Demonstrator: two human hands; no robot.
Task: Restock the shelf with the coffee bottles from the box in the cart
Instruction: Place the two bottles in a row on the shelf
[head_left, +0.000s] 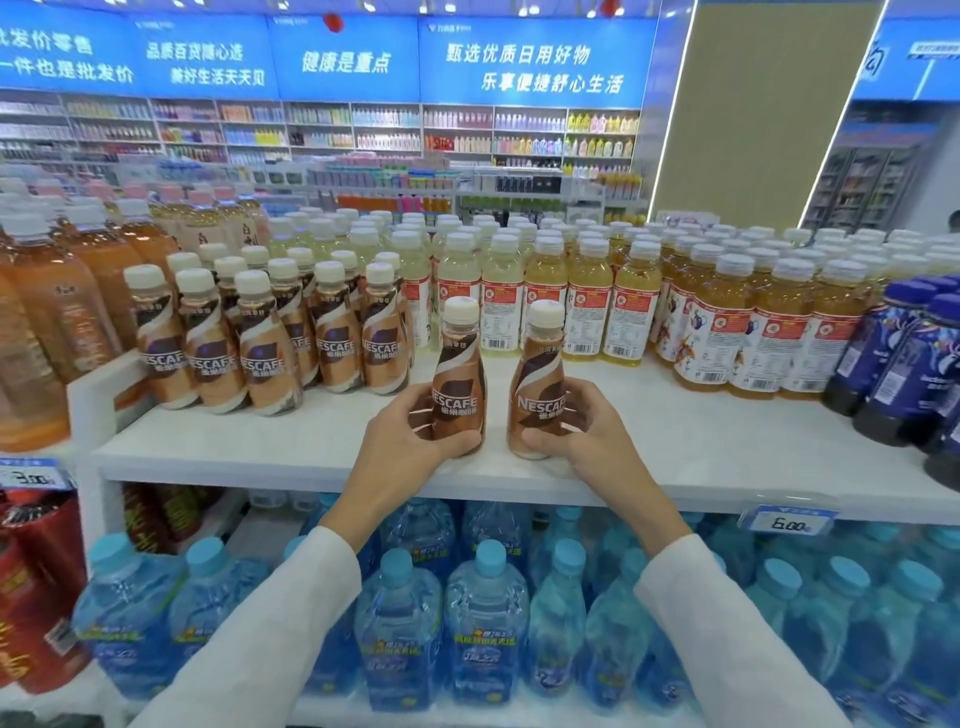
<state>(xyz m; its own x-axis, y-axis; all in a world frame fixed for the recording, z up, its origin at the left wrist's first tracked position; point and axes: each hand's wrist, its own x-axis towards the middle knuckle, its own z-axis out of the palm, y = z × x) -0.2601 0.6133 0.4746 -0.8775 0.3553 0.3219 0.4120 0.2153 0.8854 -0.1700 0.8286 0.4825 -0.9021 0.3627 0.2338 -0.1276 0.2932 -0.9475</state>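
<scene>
Two brown Nescafe coffee bottles with cream caps stand upright near the front edge of the white shelf (675, 447). My left hand (410, 436) grips the left coffee bottle (460, 374) around its lower body. My right hand (582, 431) grips the right coffee bottle (540, 374) the same way. A group of several matching coffee bottles (260, 338) stands further back on the left of the shelf. The cart and the box are out of view.
Behind the two bottles stand rows of yellow juice bottles (587, 291). Orange tea bottles (62, 301) fill the left, dark blue bottles (904, 353) the right. Blue-capped water bottles (483, 613) fill the shelf below. A price tag (787, 522) hangs on the shelf edge.
</scene>
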